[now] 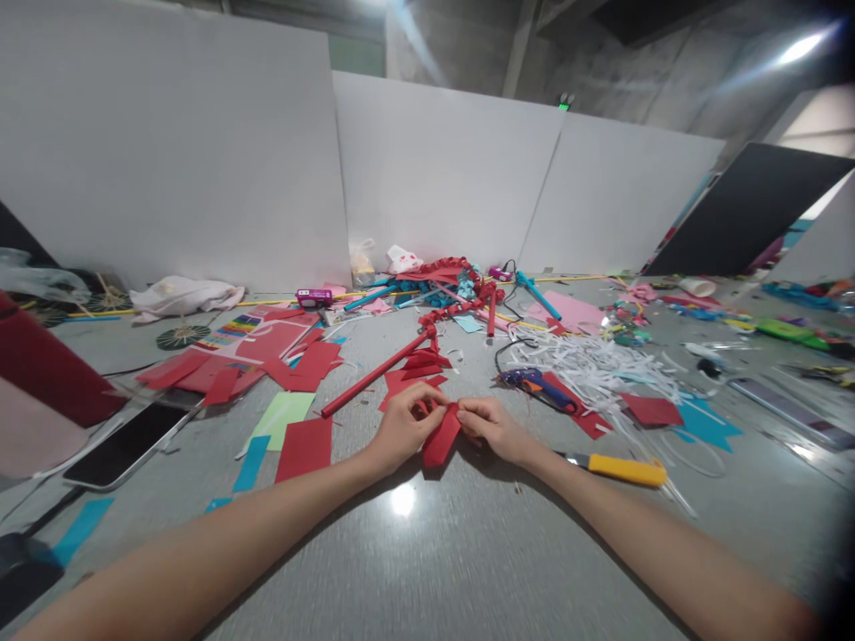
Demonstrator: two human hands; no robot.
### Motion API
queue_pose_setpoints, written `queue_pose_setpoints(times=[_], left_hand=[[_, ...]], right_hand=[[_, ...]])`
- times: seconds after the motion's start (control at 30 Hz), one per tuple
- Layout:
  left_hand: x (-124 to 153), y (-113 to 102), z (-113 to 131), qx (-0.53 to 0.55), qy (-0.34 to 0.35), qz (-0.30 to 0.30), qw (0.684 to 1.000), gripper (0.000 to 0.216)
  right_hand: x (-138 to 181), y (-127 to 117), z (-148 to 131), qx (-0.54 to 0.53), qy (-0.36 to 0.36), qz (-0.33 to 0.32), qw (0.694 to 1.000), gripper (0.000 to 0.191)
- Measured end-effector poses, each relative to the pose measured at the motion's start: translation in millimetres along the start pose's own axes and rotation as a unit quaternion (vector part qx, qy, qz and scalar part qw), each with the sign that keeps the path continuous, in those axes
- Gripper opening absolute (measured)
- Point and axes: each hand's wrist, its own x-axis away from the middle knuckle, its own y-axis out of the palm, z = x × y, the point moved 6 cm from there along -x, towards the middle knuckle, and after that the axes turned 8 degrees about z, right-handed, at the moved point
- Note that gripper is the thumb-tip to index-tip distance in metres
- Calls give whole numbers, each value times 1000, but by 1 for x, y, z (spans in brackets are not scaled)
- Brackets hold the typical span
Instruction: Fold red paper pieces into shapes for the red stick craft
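A small folded piece of red paper (441, 442) is pinched at its far end between both hands, low over the grey table. My left hand (409, 425) is closed with thumb and fingertips on its left side. From the right, my right hand (492, 427) grips the same end with its fingertips. Just beyond them lie folded red paper pieces (422, 363) and a rolled red paper stick (374, 374). To the left of my left hand rests a flat red paper rectangle (304, 450).
Right of my hands lie a yellow-handled knife (628, 470), a blue glue gun (538, 388) and shredded white paper strips (594, 361). A phone (134, 441) is at the left, another phone (792, 411) at the right. White panels (447, 169) stand behind.
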Motion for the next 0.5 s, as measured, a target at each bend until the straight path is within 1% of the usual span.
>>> queue_pose_setpoints(times=[0.17, 0.3, 0.4, 0.5], left_hand=[[1, 3, 3, -3, 7, -14, 1000, 10], [1, 4, 0, 15, -27, -20, 999, 18], [1, 6, -1, 48, -54, -40, 997, 25], [2, 8, -2, 76, -68, -58, 993, 27]], right_hand=[[1, 0, -1, 5, -5, -2, 1000, 44], [2, 1, -3, 29, -4, -15, 999, 43], [2, 3, -4, 30, -1, -26, 999, 43], [2, 4, -3, 27, 1, -31, 999, 43]])
